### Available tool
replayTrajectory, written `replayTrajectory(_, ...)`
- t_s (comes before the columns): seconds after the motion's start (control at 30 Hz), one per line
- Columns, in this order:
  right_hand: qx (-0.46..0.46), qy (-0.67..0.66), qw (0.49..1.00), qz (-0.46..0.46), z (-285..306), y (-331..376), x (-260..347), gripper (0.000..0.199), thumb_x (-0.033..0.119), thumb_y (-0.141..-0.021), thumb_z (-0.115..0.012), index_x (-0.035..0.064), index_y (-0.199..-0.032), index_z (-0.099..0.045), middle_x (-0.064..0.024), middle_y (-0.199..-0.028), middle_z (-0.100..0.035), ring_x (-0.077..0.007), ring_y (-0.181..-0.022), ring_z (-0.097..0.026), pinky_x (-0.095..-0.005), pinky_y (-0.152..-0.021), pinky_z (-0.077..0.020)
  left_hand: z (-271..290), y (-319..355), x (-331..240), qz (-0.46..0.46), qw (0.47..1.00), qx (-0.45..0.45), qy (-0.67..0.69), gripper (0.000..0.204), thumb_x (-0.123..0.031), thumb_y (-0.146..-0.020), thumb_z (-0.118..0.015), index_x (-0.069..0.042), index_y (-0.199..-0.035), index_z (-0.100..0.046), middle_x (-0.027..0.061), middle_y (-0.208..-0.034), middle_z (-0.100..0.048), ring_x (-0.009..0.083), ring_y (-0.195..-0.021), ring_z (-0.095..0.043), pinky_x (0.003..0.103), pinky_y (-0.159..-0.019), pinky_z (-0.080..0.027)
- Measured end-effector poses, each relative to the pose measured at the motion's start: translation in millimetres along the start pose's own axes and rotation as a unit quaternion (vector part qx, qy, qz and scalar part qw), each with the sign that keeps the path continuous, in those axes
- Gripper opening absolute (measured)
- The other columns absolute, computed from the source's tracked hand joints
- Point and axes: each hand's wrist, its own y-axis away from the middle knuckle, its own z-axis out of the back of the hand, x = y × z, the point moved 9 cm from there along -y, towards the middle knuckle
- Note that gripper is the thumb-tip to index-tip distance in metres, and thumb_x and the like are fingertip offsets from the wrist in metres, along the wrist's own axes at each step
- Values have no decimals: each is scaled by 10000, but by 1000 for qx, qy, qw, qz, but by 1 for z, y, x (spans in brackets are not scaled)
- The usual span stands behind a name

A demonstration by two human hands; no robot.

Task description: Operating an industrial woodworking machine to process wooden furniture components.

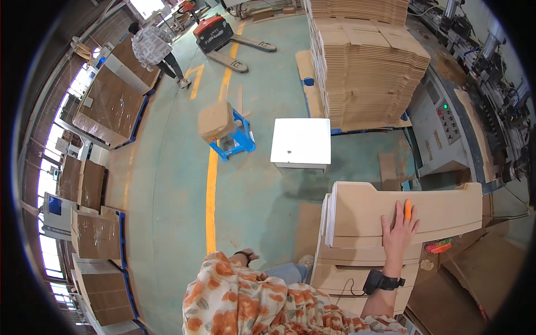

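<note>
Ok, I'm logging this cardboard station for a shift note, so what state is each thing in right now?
Right hand: open, flat on the top cardboard sheet.
Left hand: low by the person's side, touching nothing visible.
Cardboard stack: flat sheets, the top sheet skewed off the pile.
Tall pallet stack: flattened boxes, piled high.
White table: top bare.
Blue stool: upright, cardboard bundle on it.
Pallet truck: parked, forks down.
Control panel: green light lit.

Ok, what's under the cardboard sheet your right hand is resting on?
Under the top cardboard sheet, where the right hand lies flat, more flat cardboard sheets are stacked. What the stack stands on is hidden by the sheets and the person's patterned sleeve.
</note>
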Motion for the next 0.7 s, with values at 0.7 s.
replayTrajectory(0.7,41,105,966,-231,-31,29,59,617,510,-882,-433,150,-1379,-372,-178,-1431,-351,-354,-1346,-280,-623,-1040,-200,95,42,430,178,945,-216,168,436,-348,-786,-642,15,-1028,-654,194,-1065,-647,327,-985,-612,467,-848,-467)
